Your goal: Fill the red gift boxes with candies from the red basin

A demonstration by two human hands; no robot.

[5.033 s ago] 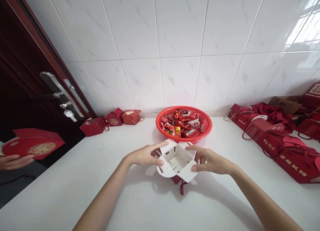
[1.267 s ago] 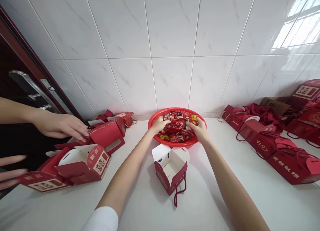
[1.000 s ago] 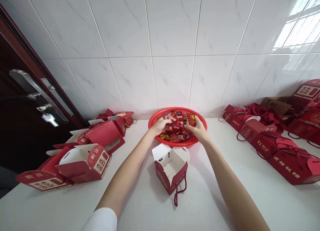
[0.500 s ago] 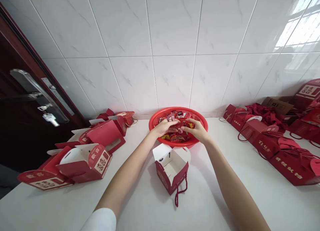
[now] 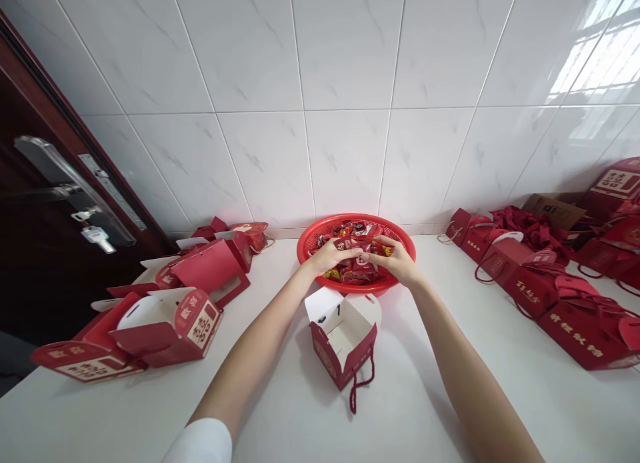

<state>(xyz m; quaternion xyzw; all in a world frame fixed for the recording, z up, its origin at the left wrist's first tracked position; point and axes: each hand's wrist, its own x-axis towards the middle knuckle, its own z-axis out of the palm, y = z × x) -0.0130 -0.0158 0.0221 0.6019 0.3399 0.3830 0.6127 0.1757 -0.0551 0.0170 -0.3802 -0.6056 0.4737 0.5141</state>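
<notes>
A red plastic basket (image 5: 303, 256) holds wrapped candies (image 5: 357, 273) in shiny red, dark and yellow packets. Both my hands are inside its rim. My left hand (image 5: 330, 257) curls round a dark red wrapped candy (image 5: 344, 244), its thumb pointing right. Facing it, my right hand (image 5: 399, 261) closes round red packets, thumb toward the left thumb; its fingertips are partly hidden among the candies. The two thumbs nearly meet above the pile. Just in front of the basket stands an open red gift box (image 5: 327, 356), white inside, lid flaps up, with a dark red cord handle hanging down.
Open red boxes (image 5: 167, 329) stand in a group on the left of the white table (image 5: 280, 423). Closed red boxes (image 5: 575, 333) with cords line the right side. A tiled wall (image 5: 345, 163) rises behind the basket. A door handle with keys (image 5: 95, 233) is at far left.
My left fingers have closed in round a wrapped candy, and its thumb has moved right toward my right thumb. The basket and the open box have stayed put.
</notes>
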